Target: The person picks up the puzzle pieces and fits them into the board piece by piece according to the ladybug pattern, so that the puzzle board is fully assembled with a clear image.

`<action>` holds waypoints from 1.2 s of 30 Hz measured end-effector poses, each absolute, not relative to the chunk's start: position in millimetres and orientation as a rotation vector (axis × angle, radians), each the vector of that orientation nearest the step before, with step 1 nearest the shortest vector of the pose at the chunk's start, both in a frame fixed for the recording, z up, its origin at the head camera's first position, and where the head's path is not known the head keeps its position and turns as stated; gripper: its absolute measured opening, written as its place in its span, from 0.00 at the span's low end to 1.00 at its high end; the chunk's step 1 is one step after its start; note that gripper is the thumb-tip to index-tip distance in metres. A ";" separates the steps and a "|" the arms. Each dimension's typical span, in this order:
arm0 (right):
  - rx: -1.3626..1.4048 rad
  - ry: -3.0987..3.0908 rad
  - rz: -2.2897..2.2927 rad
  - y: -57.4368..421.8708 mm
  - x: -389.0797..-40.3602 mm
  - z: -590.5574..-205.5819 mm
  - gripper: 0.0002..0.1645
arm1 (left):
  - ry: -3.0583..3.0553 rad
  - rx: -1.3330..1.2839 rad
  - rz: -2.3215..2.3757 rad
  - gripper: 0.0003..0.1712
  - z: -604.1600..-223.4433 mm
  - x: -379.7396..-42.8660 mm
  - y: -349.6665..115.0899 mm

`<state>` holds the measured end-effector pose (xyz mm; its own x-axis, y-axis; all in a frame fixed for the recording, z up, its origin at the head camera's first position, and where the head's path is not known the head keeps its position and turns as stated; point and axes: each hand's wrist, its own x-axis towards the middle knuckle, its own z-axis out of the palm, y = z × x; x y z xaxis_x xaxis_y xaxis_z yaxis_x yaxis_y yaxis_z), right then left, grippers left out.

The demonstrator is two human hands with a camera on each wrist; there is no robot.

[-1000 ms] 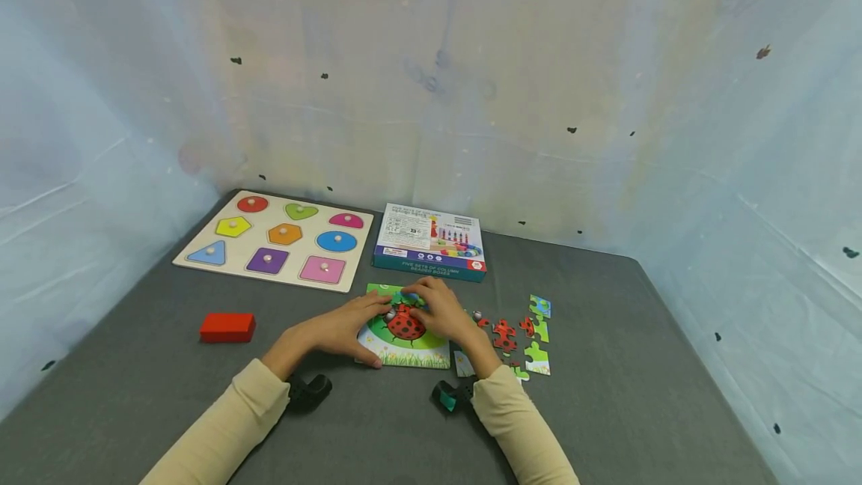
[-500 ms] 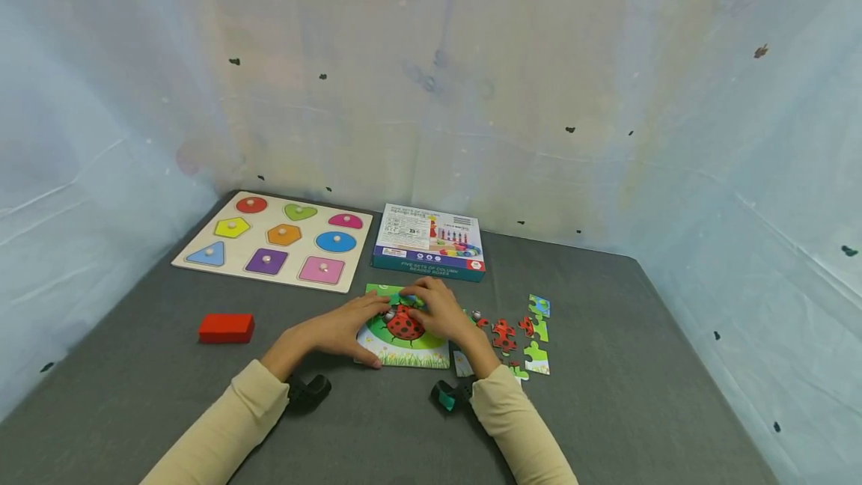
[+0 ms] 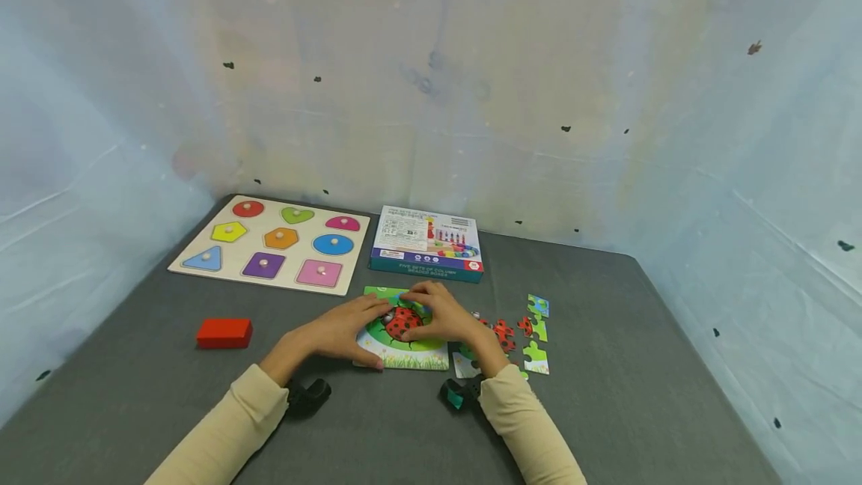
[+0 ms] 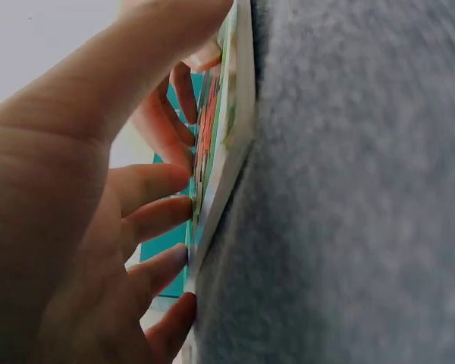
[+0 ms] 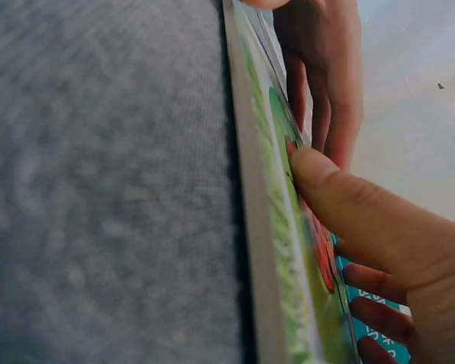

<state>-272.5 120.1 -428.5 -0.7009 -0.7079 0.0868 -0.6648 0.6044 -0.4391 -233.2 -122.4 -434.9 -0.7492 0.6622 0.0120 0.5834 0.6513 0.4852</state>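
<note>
A square jigsaw board with a red spotted ladybug on a green and white meadow lies flat on the dark cloth. My left hand rests on its left side, fingers spread over the surface and thumb at the near-left corner. In the left wrist view, fingertips of that hand touch the board's edge. My right hand reaches over the right side, its fingertips on the upper part. The right wrist view shows the right thumb touching the ladybug picture. Part of the board is hidden under both hands.
Loose jigsaw pieces lie right of the board, several partly behind the right wrist. A red block is at the left. Behind stand a shape-knob board and a flat toy box. Pale curtains enclose the table.
My right thumb has shifted left and down across the ladybug, and the right wrist has moved slightly right. My left hand stays in place. The view has tilted slightly.
</note>
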 end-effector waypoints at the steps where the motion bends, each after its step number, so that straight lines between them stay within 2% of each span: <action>1: -1.172 2.720 -0.683 120.5 -272.7 -429.0 0.41 | 2.717 1.027 0.681 0.55 -434.7 -233.1 -121.4; 13: -1.129 2.688 -0.700 120.0 -275.4 -430.8 0.43 | 2.775 0.959 0.556 0.48 -420.7 -237.4 -95.7; 20: -1.122 2.685 -0.706 120.2 -274.1 -430.0 0.41 | 2.758 1.004 0.477 0.53 -419.7 -235.5 -91.2; 27: -1.162 2.676 -0.718 122.2 -275.3 -431.5 0.41 | 2.762 1.022 0.463 0.53 -421.1 -236.2 -93.7; 36: -1.119 2.787 -0.918 168.5 -282.9 -422.3 0.38 | 2.774 1.026 0.502 0.52 -421.1 -238.4 -94.8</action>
